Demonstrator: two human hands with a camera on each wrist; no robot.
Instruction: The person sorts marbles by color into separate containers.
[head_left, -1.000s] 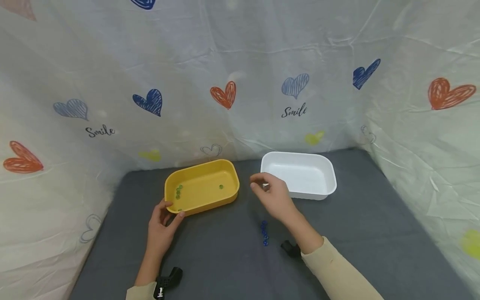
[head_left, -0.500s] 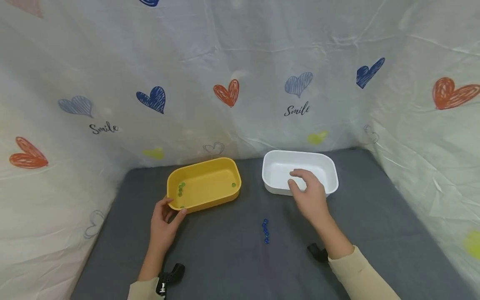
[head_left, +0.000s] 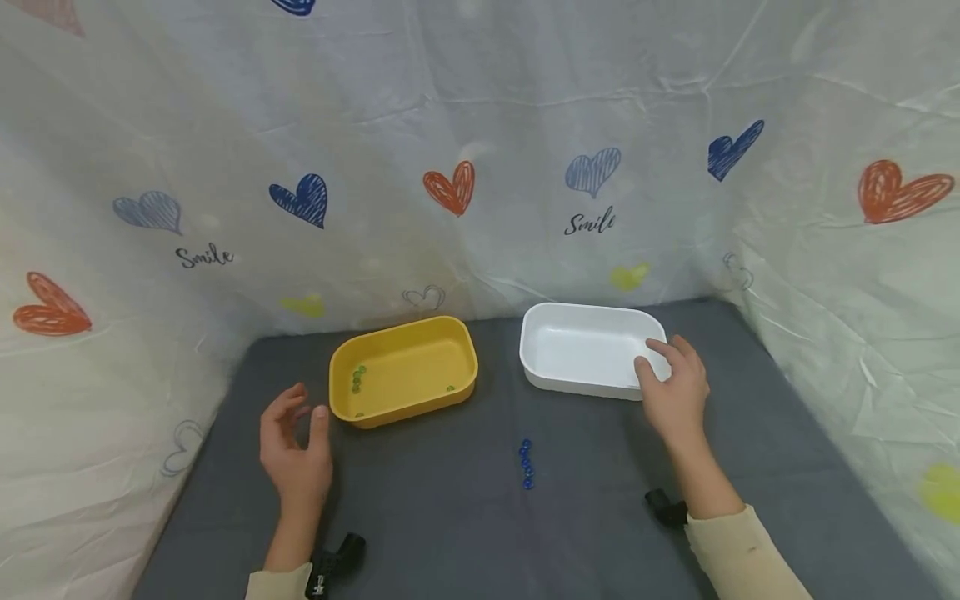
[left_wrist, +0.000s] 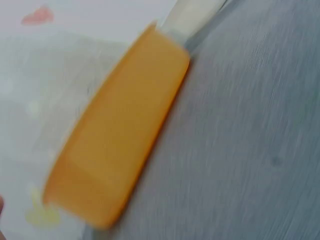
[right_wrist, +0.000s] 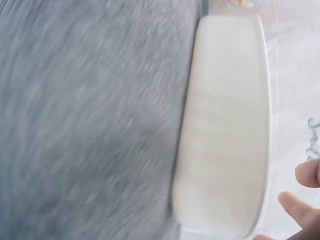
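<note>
A yellow tray (head_left: 405,367) stands at the back left of the table, with several small green glass beads (head_left: 357,379) inside, some grouped at its left end. My left hand (head_left: 296,450) is raised just left of the tray, apart from it, fingers loosely bent and holding nothing. To the right is a white tray (head_left: 585,346), in which I see nothing. My right hand (head_left: 675,387) is over its right front corner, thumb and fingers parted around a gap. Whether it touches the rim I cannot tell. Several blue beads (head_left: 527,463) lie in a line on the cloth between the hands.
Dark grey cloth (head_left: 450,517) covers the table. Behind and on both sides hangs a pale curtain (head_left: 510,108) printed with hearts. A black wrist camera (head_left: 348,550) sits at the left wrist, and another black camera (head_left: 663,507) at the right.
My left hand has let go of the yellow tray's front left corner and moved left. My right hand has moved right, across the white tray to its right end. One green bead has shifted in the yellow tray.
</note>
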